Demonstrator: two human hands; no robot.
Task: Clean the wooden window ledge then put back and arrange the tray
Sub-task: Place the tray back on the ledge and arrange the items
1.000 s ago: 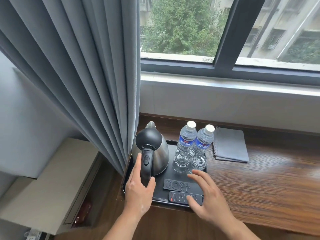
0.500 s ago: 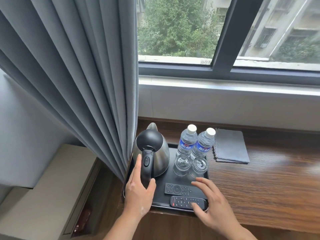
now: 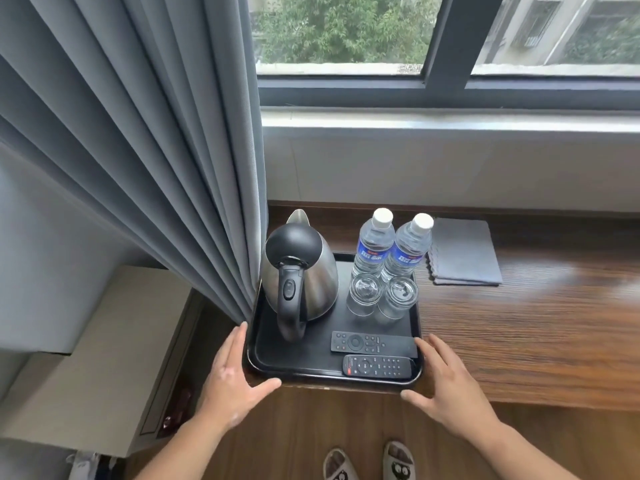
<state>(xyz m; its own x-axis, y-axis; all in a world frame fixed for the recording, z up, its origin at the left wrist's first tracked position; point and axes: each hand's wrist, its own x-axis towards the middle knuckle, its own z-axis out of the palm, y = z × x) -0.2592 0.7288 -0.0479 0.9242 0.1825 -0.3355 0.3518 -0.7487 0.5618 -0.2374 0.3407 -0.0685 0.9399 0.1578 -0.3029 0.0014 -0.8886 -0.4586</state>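
Tray [image 3: 298,356] is set at the left end of the wooden ledge [image 3: 519,341], beside the curtain [image 3: 156,150]. Its front corners are bracketed by the left hand [image 3: 232,379] and the right hand [image 3: 446,386], fingers laid straight along the rim, nothing clasped. A kettle [image 3: 311,278] is carried on it.

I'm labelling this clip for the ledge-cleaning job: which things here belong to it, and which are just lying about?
Belongs to the job: wooden ledge, black tray, kettle, water bottles, glasses, remotes, grey cloth, left hand, right hand.
Just lying about: curtain, window, beige cabinet, slippers.
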